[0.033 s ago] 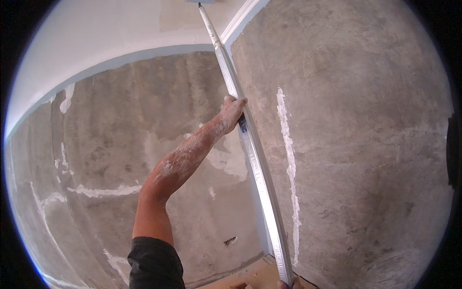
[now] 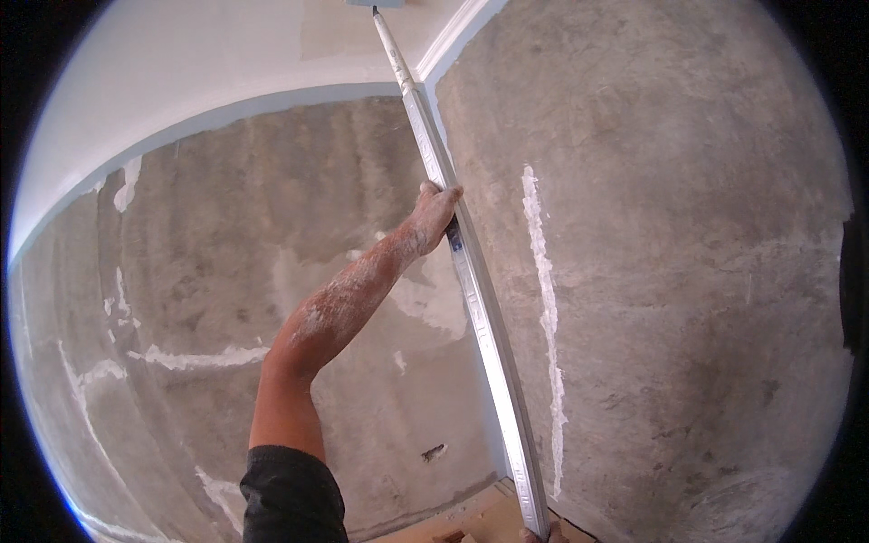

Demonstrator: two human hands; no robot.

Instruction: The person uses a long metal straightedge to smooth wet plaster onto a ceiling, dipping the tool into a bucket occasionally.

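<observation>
A long silver telescopic pole (image 2: 484, 330) slants up from the bottom edge to the ceiling, its thinner white upper section (image 2: 391, 45) reaching past the wall corner. At its top, a light blue flat head (image 2: 374, 3) is partly cut off by the frame edge, close to or against the ceiling. Around the pole's middle, my left hand (image 2: 435, 214) is closed; white dust coats this hand and forearm. Low down at the pole's foot, my right hand (image 2: 546, 536) is closed around its end, mostly out of frame.
Grey-brown plastered walls meet in a corner behind the pole. The right wall has a vertical white filler strip (image 2: 546, 317); the left wall (image 2: 299, 199) has white patches and a small hole (image 2: 434, 452). White moulding (image 2: 450, 38) edges the ceiling. Tan floor (image 2: 453, 523) shows below.
</observation>
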